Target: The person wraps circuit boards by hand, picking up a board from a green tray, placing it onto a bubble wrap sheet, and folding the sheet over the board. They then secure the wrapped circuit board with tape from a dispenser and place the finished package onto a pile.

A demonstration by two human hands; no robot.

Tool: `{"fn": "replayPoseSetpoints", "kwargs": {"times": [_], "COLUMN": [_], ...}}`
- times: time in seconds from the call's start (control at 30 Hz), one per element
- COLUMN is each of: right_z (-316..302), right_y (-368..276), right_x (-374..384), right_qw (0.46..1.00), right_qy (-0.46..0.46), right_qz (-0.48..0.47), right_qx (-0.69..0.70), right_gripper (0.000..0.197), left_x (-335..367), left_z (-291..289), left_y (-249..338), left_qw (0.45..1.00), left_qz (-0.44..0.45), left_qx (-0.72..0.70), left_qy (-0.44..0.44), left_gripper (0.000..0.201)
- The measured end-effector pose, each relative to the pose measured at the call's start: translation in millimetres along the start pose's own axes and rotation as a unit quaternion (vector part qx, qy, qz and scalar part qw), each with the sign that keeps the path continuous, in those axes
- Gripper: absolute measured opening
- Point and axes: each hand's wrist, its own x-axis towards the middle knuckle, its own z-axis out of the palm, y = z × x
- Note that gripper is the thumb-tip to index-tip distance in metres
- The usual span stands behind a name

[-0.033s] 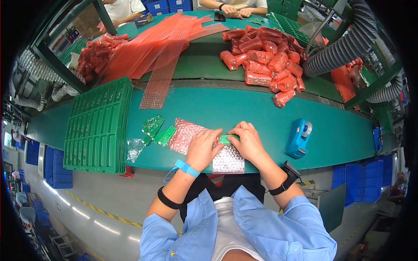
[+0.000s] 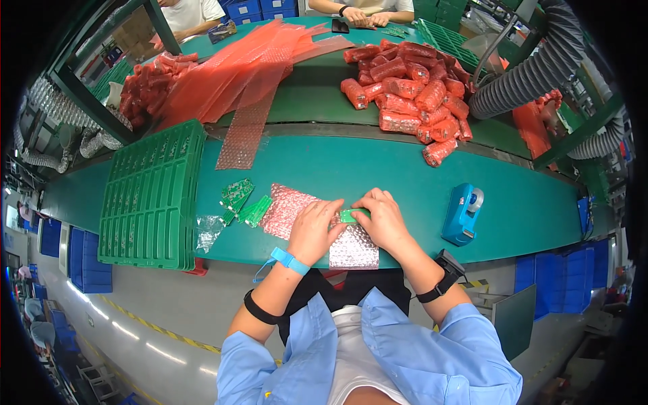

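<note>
Nothing has moved: two hands (image 2: 347,226) pinch one green board (image 2: 352,215) on bubble wrap (image 2: 297,206)

Just under the fingers (image 2: 351,202), a small green circuit board (image 2: 352,215) is showing against dotted pink bubble wrap (image 2: 290,209). Right of them a blue tape dispenser (image 2: 462,213) is sitting on the teal surface (image 2: 378,169); beyond, red wrapped bundles (image 2: 412,91) are gleaming.

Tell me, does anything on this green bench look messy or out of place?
Nothing looks damaged or spilled. The one untidy spot: red plastic sheets lie in a loose, crumpled heap at the far side, one strip trailing toward the green trays. Both hands, left hand and right hand, work on bubble wrap.
</note>
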Motion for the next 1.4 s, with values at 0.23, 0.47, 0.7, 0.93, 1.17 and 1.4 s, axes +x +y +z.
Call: {"fn": "replayPoseSetpoints", "kwargs": {"times": [0.23, 0.47, 0.7, 0.93, 1.17, 1.4], "right_z": [14, -11, -24, -12, 2, -7], "right_y": [-8, 2, 1, -6, 4, 0], "right_x": [-4, 1, 0, -23, -40, -40], "right_qw": [0.999, 0.999, 0.995, 0.995, 0.983, 0.995], "right_qy": [0.038, -0.01, -0.095, -0.032, 0.017, 0.005], "right_qz": [0.022, -0.011, 0.009, -0.078, -0.171, -0.086], "right_qx": [-0.01, 0.039, 0.02, -0.052, -0.067, 0.047], "right_gripper": [0.018, 0.017, 0.018, 0.02, 0.025, 0.024], "left_x": [2, 7, 6, 7, -7, -13], "left_z": [-2, -8, -10, -20, -13, -17], "left_y": [3, 5, 8, 19, 15, 15], "left_qw": [1.0, 1.0, 0.998, 0.998, 0.994, 0.995], "left_qz": [0.011, 0.007, -0.003, -0.015, 0.081, 0.075], "left_qx": [-0.008, -0.024, -0.057, -0.05, 0.056, 0.056], "left_qy": [0.017, 0.007, 0.006, -0.027, 0.039, 0.021], "left_gripper": [0.044, 0.034, 0.027, 0.022, 0.015, 0.016]}}
